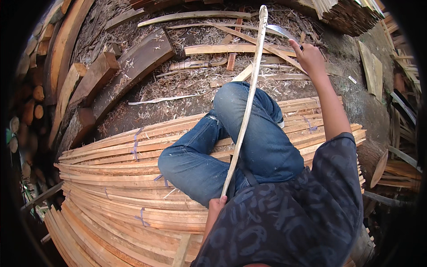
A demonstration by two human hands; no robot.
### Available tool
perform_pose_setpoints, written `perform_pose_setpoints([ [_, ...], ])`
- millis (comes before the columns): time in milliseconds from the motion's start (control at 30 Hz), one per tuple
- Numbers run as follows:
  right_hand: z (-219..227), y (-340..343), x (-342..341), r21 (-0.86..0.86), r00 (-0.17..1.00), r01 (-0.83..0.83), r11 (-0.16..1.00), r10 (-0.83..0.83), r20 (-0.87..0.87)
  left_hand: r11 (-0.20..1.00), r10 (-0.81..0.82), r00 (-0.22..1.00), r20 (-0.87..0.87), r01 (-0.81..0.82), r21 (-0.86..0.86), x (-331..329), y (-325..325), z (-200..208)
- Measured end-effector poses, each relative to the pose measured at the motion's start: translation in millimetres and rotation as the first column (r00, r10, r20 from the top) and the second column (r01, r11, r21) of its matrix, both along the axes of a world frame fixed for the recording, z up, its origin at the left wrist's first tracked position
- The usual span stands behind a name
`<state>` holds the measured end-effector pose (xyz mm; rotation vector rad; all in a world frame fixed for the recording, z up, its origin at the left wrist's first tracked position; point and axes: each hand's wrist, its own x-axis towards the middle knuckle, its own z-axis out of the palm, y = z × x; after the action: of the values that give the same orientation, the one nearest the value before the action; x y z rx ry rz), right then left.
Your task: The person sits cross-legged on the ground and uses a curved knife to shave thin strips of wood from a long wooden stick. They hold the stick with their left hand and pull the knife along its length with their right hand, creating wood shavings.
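Note:
A long, pale, slightly bent wooden stick (250, 100) slants up across my lap, its far end out above the shavings. My left hand (217, 205) is closed round its near end, close to my waist. With the arm stretched forward, my right hand (310, 58) grips a knife by its handle, which the fingers mostly hide. The knife's shiny, curved blade (280, 31) points left, its tip beside the stick's far end; whether they touch I cannot tell. My crossed legs in blue jeans (253, 120) lie under the stick.
Bundles of thin sawn strips (129, 178), tied with purple string, lie beneath and left of me. Thick beams (133, 66) rest at the far left. Wood shavings (195, 82) and loose slats (240, 49) cover the ground ahead. Stacked timber (347, 18) stands at the far right.

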<state>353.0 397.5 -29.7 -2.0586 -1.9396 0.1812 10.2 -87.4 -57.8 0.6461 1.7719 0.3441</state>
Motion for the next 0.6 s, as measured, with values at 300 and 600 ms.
perform_pose_setpoints([
  [300,-2.6,-134.8,-73.5,-0.137,0.916,-0.321,0.937,0.27,-0.296,0.981,0.158,0.981,-0.112,-0.169,-0.095,19.3,-2.8,8.3],
  [600,15.2,-88.1,-42.0,-0.133,0.904,-0.336,0.933,0.359,0.234,0.986,0.164,0.956,-0.243,-0.159,0.04,23.2,-14.0,-8.2],
])
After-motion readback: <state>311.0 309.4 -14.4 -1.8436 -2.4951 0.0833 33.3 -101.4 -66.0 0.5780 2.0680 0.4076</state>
